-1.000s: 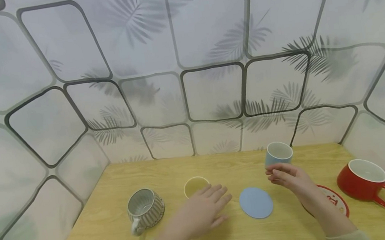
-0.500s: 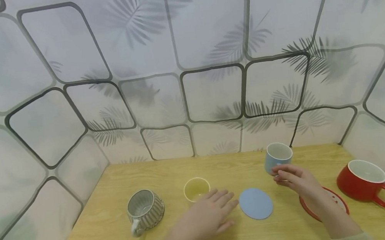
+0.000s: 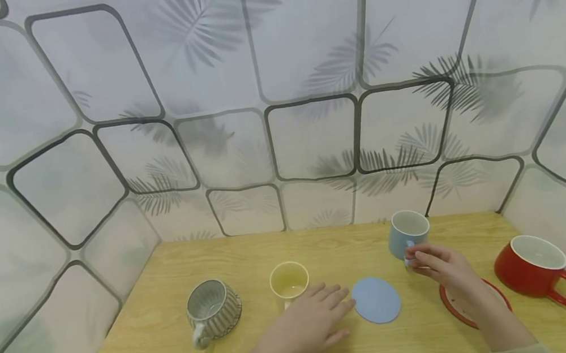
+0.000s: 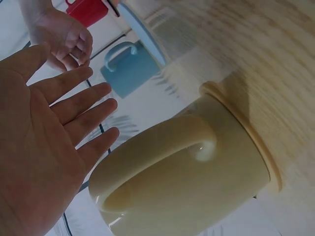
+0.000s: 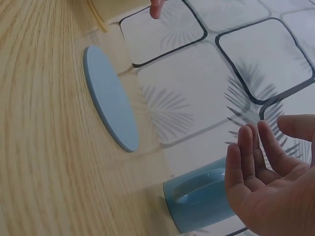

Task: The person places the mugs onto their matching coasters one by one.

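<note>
My left hand [image 3: 307, 323] hovers palm down with its fingers spread, just in front of the yellow mug [image 3: 289, 278]. In the left wrist view that mug's handle faces the hand, and a thin yellow coaster [image 4: 269, 157] sits under its base. Beside the handle of the light blue mug [image 3: 400, 243], my right hand [image 3: 448, 272] has loosely bent fingers that overlap the handle in the head view. The right wrist view shows these fingers curved upward, holding nothing. Between the hands a round blue coaster [image 3: 375, 300] lies flat on the table.
A grey ribbed mug [image 3: 220, 314] stands at the left. At the right, a red mug [image 3: 522, 273] has its handle toward the front. A red-rimmed coaster [image 3: 500, 299] lies partly under my right forearm. A patterned cloth [image 3: 315, 133] hangs behind the wooden table [image 3: 229, 255].
My left hand has shifted right and toward the front, uncovering more of the yellow mug. My right hand has moved slightly right, and the blue mug's handle now shows. The mugs and coasters stay put.
</note>
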A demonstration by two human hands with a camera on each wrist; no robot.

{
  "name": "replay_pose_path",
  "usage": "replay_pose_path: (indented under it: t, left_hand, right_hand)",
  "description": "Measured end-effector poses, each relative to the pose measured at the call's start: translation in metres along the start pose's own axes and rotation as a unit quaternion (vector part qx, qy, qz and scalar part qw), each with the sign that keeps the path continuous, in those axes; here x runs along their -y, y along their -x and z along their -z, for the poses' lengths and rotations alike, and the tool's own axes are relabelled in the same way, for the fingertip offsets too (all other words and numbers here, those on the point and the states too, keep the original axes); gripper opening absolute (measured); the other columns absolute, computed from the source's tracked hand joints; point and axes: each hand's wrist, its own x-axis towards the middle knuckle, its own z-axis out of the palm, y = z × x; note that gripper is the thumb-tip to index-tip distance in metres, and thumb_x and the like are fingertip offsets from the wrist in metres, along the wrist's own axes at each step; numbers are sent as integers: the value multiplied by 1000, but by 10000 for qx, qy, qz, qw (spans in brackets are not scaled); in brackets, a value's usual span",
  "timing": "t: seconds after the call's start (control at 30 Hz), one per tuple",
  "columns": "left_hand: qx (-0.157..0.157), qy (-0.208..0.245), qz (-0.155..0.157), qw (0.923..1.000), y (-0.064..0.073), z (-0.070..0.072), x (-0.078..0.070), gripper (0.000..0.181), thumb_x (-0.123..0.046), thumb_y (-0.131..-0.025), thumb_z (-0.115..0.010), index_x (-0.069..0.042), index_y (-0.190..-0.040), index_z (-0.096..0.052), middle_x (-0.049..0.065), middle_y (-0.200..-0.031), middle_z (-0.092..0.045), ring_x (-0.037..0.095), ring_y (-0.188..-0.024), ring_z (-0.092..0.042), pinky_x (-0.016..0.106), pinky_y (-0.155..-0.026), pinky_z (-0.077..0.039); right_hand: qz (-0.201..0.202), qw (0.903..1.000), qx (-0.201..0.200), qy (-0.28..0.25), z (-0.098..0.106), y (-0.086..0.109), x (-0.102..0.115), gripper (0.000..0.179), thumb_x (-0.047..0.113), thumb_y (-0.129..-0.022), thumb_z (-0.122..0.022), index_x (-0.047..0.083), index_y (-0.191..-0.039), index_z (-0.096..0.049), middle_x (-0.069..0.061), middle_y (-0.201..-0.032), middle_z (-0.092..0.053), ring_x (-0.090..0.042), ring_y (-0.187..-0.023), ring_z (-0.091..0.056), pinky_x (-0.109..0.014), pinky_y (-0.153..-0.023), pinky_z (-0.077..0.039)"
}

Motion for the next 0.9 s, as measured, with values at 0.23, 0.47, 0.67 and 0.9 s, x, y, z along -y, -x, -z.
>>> replay_pose_path:
  t: [0.23,0.47,0.67,0.9]
  left_hand:
    - [100,100,-7,9999,-2,-6,-2,54,-52,-109,-51,-24,-155,-55,0,-161,-55,17,-148,-54,38,-127,-43]
    - [171,116,-45,9998,-4,-17,-5,53,-52,-110,-50,-24,-154,-55,-1,-160,-56,16,-148,-54,38,-126,-45]
    - [211,152,-47,9996,-5,-25,-7,54,-53,-110,-49,-23,-155,-55,-2,-160,-56,16,-148,-54,37,-126,-44]
    - [240,289,37,9993,-9,-25,-8,53,-51,-110,-50,-22,-155,-55,-1,-161,-55,16,-149,-53,37,-127,-43]
  right_hand:
    - [-89,9999,-80,-25,6,-2,-7,22,15,-111,-56,23,-117,-75,16,-107,-77,-2,-101,-74,-15,-90,-61]
    - [-42,10000,-36,7,12,-4,-14,25,12,-112,-54,24,-115,-75,15,-106,-78,-2,-98,-73,-16,-88,-62]
    - [-149,9999,-17,-74,17,-6,-18,30,11,-112,-52,28,-110,-77,16,-102,-78,-2,-96,-73,-15,-86,-62]
    - [10,9995,94,-310,23,-10,-20,35,7,-112,-50,27,-108,-78,14,-101,-80,-2,-94,-75,-15,-86,-62]
